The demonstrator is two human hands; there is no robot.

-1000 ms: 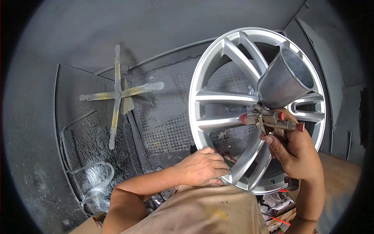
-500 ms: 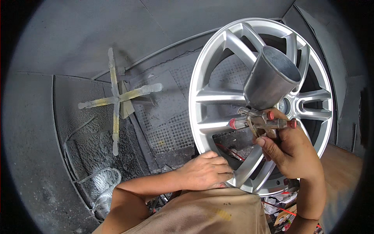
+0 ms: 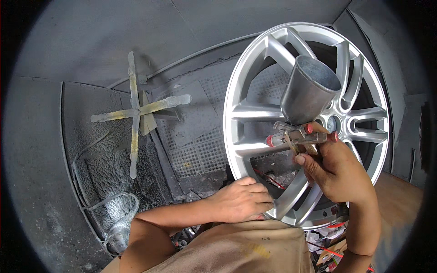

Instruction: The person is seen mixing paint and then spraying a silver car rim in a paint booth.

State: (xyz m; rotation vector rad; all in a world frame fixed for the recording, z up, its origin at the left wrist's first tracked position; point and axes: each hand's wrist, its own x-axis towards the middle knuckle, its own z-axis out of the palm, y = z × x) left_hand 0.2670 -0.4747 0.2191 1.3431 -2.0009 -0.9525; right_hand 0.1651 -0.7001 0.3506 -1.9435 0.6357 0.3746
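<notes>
My right hand [image 3: 339, 170] is wrapped round the grip of a spray gun [image 3: 300, 139] with red-tipped knobs. On top of the gun sits a grey metal paint cup [image 3: 309, 93], tilted, its mouth uncovered. The gun is held over a silver alloy wheel rim [image 3: 260, 111] with paired spokes, its nozzle end pointing left. Part of the hub and spokes is hidden behind gun and hand. My left hand [image 3: 243, 200] lies over the wheel's lower left edge, its fingers curled onto the rim.
Left of the wheel stands a paint-crusted four-armed cross stand [image 3: 135, 111]. Behind are a perforated panel [image 3: 195, 159] and grey walls [image 3: 114, 32]. A crusted pipe [image 3: 120, 204] is at lower left. Below the wheel lie a red hose [image 3: 325, 250] and clutter.
My right hand and the spray gun have shifted slightly left across the wheel. The left hand keeps its place on the rim.
</notes>
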